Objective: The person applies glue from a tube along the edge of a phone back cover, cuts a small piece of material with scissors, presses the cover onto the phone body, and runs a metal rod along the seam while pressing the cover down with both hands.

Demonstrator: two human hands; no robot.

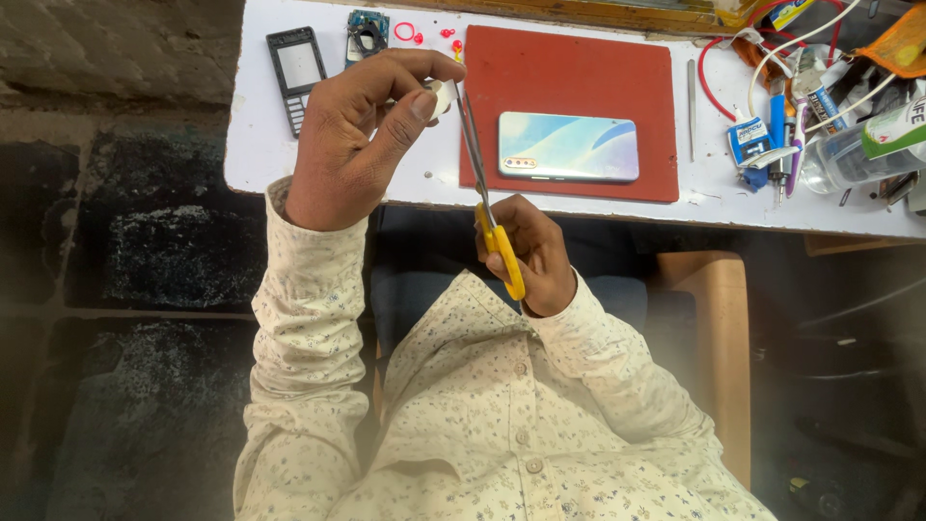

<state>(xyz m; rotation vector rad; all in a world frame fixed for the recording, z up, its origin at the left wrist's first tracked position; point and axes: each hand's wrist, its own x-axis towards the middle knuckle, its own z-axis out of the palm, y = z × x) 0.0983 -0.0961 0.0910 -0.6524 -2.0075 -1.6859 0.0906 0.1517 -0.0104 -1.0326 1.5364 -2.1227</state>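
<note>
Small white piece pinched at fingertip height, metal blades of yellow-handled scissors meeting its right edge.

Left hand curled, thumb and forefinger closed on the piece, raised above the white table edge so the blades reach it freely. Right hand wrapped through the yellow loops, kept low near the chest, blades angled up and nearly closed. Beyond: red rectangular work mat bearing a glossy pale-blue smartphone back-up; black keypad-phone frame and a small circuit board parked aside at left.
</note>
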